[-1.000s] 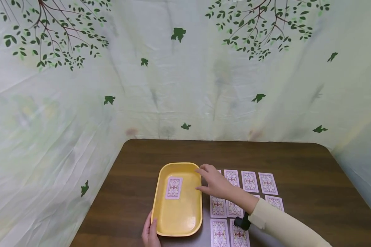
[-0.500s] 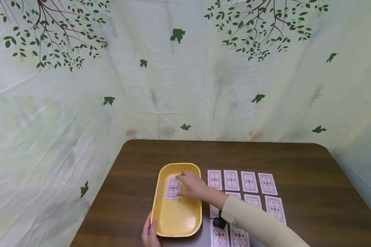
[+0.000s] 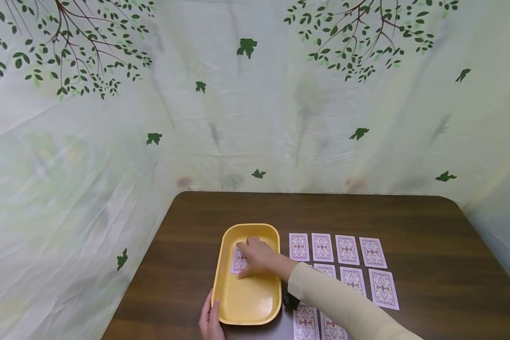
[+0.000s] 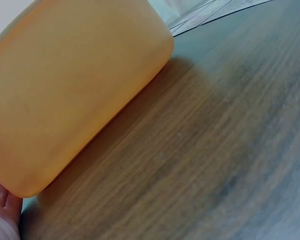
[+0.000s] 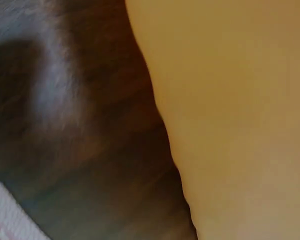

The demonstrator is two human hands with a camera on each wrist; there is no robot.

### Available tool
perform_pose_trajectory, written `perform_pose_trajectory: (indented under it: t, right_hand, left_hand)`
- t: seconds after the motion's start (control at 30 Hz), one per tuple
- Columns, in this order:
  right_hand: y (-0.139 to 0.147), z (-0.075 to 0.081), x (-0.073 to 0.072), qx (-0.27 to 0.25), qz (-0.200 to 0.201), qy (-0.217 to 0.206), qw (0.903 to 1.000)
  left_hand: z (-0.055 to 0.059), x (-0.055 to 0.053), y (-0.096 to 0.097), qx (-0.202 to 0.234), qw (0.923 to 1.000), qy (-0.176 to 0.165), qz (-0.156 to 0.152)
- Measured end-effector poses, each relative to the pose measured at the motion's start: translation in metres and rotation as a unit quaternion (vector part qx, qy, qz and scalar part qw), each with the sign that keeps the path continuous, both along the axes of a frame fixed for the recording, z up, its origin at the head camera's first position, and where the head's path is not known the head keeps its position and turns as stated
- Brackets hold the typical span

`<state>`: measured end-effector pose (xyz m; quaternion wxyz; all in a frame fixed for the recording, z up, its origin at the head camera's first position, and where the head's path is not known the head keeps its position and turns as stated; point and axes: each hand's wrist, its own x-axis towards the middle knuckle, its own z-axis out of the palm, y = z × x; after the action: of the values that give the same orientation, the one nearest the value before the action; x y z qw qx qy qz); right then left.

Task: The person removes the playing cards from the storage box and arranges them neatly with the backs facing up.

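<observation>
A yellow tray (image 3: 250,302) stands on the brown table in the head view. Lying flat inside it is a playing card (image 3: 238,260), patterned back up and partly covered by my right hand (image 3: 258,257). That hand's thumb and fingers are spread across the card, near its lower and upper ends; whether they touch it I cannot tell. My left hand (image 3: 211,318) grips the tray at its near left corner, thumb by the rim and fingers along the outside. The left wrist view shows the tray's outer wall (image 4: 80,95) and a bit of the hand (image 4: 2,212).
Right of the tray, several playing cards (image 3: 371,252) lie face down in rows on the table (image 3: 442,264). My right forearm hides some of them, and a black wrist camera (image 3: 291,301) hangs under it. A leaf-printed cloth (image 3: 272,118) hangs behind the table.
My right hand has moved left from the tray's right rim to over the card inside. The card lies in the same place, and my left hand has stayed on the tray's corner.
</observation>
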<state>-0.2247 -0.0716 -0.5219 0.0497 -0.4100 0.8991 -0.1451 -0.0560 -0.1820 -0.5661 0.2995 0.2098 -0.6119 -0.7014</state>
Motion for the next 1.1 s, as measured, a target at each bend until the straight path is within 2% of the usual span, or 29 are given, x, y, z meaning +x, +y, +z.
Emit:
perform_pose_trajectory:
  t: [0.07, 0.2, 0.37, 0.5, 0.6, 0.83, 1.1]
  right_hand:
    - [-0.003, -0.003, 0.000, 0.008, -0.006, -0.005, 0.9999]
    - [-0.006, -0.006, 0.000, 0.025, -0.010, -0.005, 0.9996]
    - [-0.008, -0.006, -0.002, 0.004, -0.006, -0.001, 1.0000]
    - [-0.009, -0.005, -0.002, -0.018, -0.026, -0.020, 0.9993]
    - [-0.010, -0.005, -0.002, -0.022, -0.051, -0.039, 0.9977]
    - [-0.012, -0.006, -0.002, -0.005, -0.102, -0.029, 0.9944]
    - [-0.013, -0.005, 0.000, 0.003, -0.094, -0.021, 0.9953]
  left_hand:
    - [0.000, 0.000, 0.000, -0.001, 0.9998, -0.019, 0.005]
    - [-0.002, 0.000, 0.000, 0.000, 0.9996, -0.026, 0.014]
    - [-0.005, -0.001, -0.002, -0.014, 0.9998, 0.011, 0.013]
    - [-0.005, -0.001, -0.002, -0.024, 0.9990, 0.037, 0.003]
    - [-0.004, 0.000, -0.001, -0.026, 0.9988, 0.041, 0.000]
    - [-0.002, -0.001, -0.001, -0.025, 0.9983, 0.052, -0.007]
    - [-0.003, 0.000, 0.000, -0.025, 0.9985, 0.049, -0.002]
